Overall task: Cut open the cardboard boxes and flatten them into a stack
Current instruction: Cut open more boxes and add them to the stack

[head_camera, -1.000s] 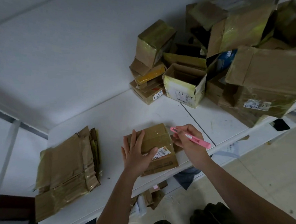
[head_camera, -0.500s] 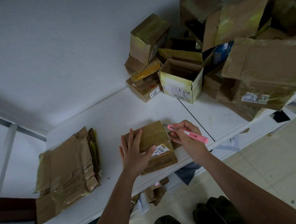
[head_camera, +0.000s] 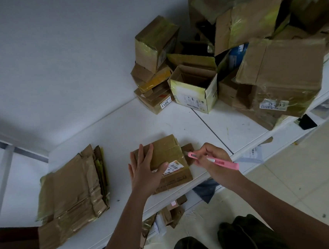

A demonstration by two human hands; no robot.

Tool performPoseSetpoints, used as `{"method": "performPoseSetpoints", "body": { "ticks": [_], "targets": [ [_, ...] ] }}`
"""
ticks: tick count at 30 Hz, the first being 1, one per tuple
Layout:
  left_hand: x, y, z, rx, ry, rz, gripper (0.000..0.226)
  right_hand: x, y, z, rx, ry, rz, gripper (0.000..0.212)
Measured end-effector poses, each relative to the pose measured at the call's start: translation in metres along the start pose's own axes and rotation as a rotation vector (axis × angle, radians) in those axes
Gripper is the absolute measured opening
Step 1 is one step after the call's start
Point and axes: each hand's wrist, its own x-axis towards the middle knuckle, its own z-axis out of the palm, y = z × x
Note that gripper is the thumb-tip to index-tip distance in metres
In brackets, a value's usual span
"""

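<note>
White table [head_camera: 106, 131] runs along the wall; far right of it is a heap of uncut boxes [head_camera: 267, 64], some with flaps already up, one open-topped box [head_camera: 194, 88] at the front of the heap. Near left sits the flattened stack [head_camera: 71, 197], several sheets deep, so some boxes are done but, judging by the heap, most are not. Work piece is the small taped box [head_camera: 165, 159] at the table's near edge, between the hands, well apart from both heap and stack. Change over the last second: blade end of the pink utility knife [head_camera: 213, 160] has dropped from above the box's right corner down to its right edge, about level with the shipping label [head_camera: 172, 167], and the flap on that side now sticks out a bit past the box. I read that as the cut on the right seam starting or about to; can't see whether the tip is actually in the tape. Left hand [head_camera: 143, 171] lies flat on the box's left half, fingers spread, thumb on the label, pinning it down. Right hand [head_camera: 214, 159] is curled round the knife like a pen, just right of the box, tip at the edge. Watch item: the holding thumb sits not far from the blade's line.
</note>
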Motion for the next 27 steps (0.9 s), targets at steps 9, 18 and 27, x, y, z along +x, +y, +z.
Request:
{"method": "performPoseSetpoints", "body": {
  "ticks": [9, 18, 27],
  "targets": [
    [-0.002, 0.005, -0.004, -0.112, 0.047, 0.011, 0.064, 0.041, -0.026, -0.006, 0.001, 0.132, -0.122, 0.012],
    [-0.005, -0.006, -0.032, -0.053, 0.203, -0.115, 0.094, 0.045, -0.021, 0.037, -0.189, 0.100, -0.273, 0.005],
    [-0.010, 0.031, -0.029, -0.215, 0.109, -0.190, 0.067, 0.025, -0.020, 0.024, -0.073, 0.261, -0.298, 0.014]
  ]
}}
